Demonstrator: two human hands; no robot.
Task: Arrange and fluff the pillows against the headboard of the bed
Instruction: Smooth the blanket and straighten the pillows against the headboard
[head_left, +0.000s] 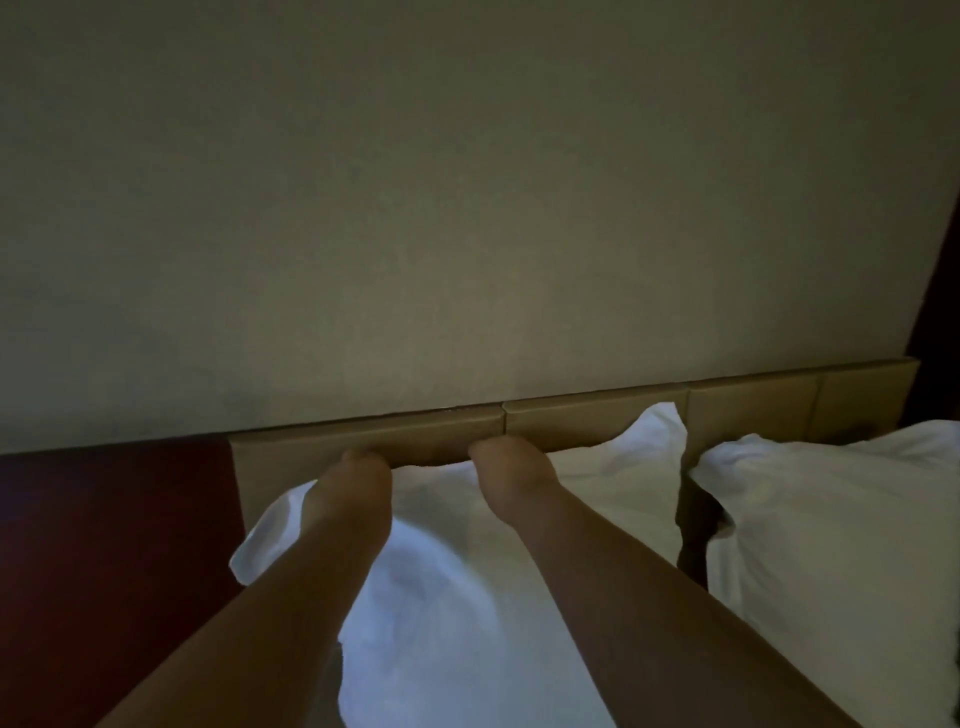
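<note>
A white pillow (587, 493) stands against the tan padded headboard (441, 431). Both my arms reach over it. My left hand (358, 478) curls over the pillow's top edge near its left corner, fingers hidden behind the edge. My right hand (511, 467) grips the same top edge further right, fingers also out of sight. A second white pillow (831, 525) lies to the right, apart from the first by a dark gap.
A dark red surface (114, 545) lies left of the bed. A plain beige wall (467, 208) rises above the headboard. A dark vertical edge (940, 270) shows at the far right. The room is dim.
</note>
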